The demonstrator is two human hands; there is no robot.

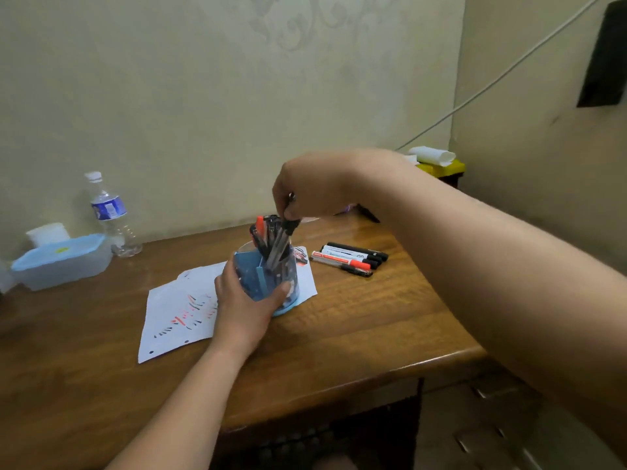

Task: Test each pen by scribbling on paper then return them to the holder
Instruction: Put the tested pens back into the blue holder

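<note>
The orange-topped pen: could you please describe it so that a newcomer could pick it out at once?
On the wooden desk, the left hand grips a blue pen holder at the right end of the scribbled paper. Of the pens bunched inside, the orange-topped pen stands leftmost, the only bright top among dark and grey ones.

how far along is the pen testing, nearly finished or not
Well along, it seems. Done: the paper carries rows of red and dark scribbles. In hand: the left hand grips the holder while the right hand pinches a bunch of pens by their tops, their lower ends inside it. Left: several markers lie on the desk beside the holder, not yet returned; whether they were tested cannot be told.
</note>
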